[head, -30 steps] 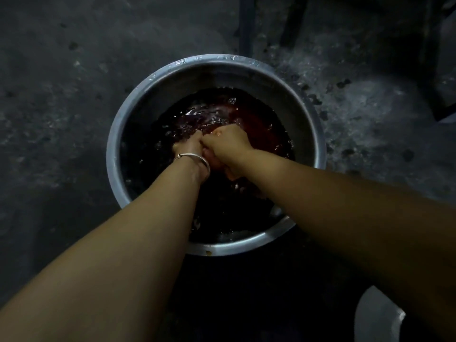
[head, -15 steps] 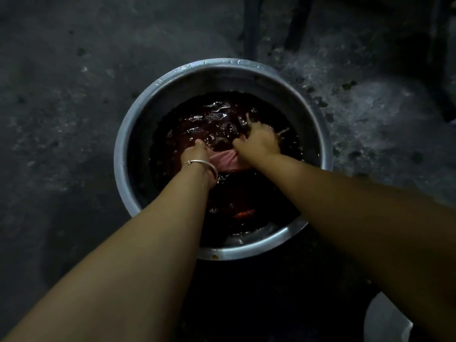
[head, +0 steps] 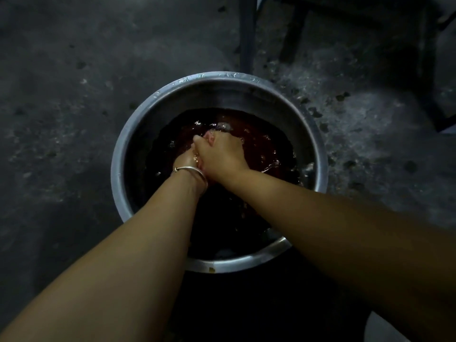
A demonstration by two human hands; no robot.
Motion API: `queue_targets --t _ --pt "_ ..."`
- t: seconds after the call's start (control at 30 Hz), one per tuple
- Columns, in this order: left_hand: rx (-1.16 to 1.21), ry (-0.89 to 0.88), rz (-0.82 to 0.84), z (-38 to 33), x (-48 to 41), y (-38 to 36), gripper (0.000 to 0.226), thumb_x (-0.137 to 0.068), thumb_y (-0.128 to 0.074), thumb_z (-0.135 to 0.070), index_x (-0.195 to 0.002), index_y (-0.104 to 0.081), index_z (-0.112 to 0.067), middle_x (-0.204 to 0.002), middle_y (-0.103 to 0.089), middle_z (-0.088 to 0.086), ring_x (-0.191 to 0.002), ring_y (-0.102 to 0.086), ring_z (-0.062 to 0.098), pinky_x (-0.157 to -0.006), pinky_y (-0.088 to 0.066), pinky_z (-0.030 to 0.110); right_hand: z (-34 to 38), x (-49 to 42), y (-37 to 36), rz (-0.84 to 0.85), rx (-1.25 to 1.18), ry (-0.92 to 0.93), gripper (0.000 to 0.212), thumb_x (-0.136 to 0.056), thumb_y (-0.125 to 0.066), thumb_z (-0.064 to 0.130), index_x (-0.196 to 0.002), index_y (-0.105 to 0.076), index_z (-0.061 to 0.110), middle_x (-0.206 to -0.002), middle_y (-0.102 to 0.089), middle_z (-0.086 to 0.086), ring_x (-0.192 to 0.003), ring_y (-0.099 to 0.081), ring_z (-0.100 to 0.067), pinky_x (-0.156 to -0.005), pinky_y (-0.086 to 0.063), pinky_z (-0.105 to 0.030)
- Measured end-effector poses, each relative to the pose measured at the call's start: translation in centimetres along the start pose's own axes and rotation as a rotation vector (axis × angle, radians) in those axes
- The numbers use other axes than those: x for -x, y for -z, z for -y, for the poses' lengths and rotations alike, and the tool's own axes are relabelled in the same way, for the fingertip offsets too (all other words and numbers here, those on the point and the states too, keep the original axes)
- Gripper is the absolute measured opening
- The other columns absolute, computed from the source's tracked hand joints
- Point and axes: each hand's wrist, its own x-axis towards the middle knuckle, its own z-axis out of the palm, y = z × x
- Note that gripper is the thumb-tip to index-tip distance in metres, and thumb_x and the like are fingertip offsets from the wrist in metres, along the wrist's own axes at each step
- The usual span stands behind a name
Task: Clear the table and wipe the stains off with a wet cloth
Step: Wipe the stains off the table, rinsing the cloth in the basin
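In the basin (head: 222, 76) of dark water (head: 266, 149) on the floor (head: 74, 119), my right hand (head: 219, 156) curls its fingers round the pink cloth (head: 211, 135), while my left hand (head: 185, 160) presses against it, fingers hidden, grip untellable.

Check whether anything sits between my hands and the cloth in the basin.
Nothing visible does. The right hand grips the cloth in the dark water of the basin; the left hand is pressed beside it, its fingers hidden.

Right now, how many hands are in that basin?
2: the left hand, wearing a bangle, and the right hand, gripping a pinkish cloth, touch each other in reddish water inside the metal basin.
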Motion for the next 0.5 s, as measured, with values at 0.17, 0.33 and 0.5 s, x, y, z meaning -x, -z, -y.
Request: queue_targets --t 0.17,0.33,0.5 --pt "-0.285 0.024 0.008 1.6 0.5 -1.1 0.042 -0.1 -0.031 -0.03 -0.132 -0.043 -0.005 -0.132 -0.051 0.006 -0.12 -0.051 0.026 -0.05 -0.048 0.017 -2.5 -0.9 1.8 -0.015 0.314 0.017 0.037 -0.097 -0.041 0.037 -0.106 -0.061 0.007 -0.112 -0.063 -0.014 -0.105 -0.058 -0.033 -0.08 -0.043 -0.034" --pt "-0.343 -0.107 -0.176 1.8 -0.2 0.1 0.032 -0.098 -0.038 -0.022 -0.116 -0.054 -0.001 -0.078 -0.052 0.002 -0.059 -0.044 0.009 -0.049 -0.042 0.019 -5.3 -2.4 3.8 -0.088 0.506 -0.196 0.047 -0.093 -0.045 0.039 -0.131 -0.043 0.011 -0.134 -0.044 -0.016 -0.122 -0.044 -0.032 -0.09 -0.042 -0.039" --pt "-0.214 0.017 -0.147 2.0 -0.3 0.1 0.026 -0.096 -0.043 -0.03 -0.111 -0.053 -0.012 -0.078 -0.056 0.007 -0.063 -0.054 0.022 -0.05 -0.048 0.037 -4.5 -0.9 1.6 0.175 -0.109 -0.429 0.036 -0.087 -0.061 0.024 -0.121 -0.056 0.015 -0.112 -0.058 -0.008 -0.087 -0.06 -0.021 -0.065 -0.053 -0.028"
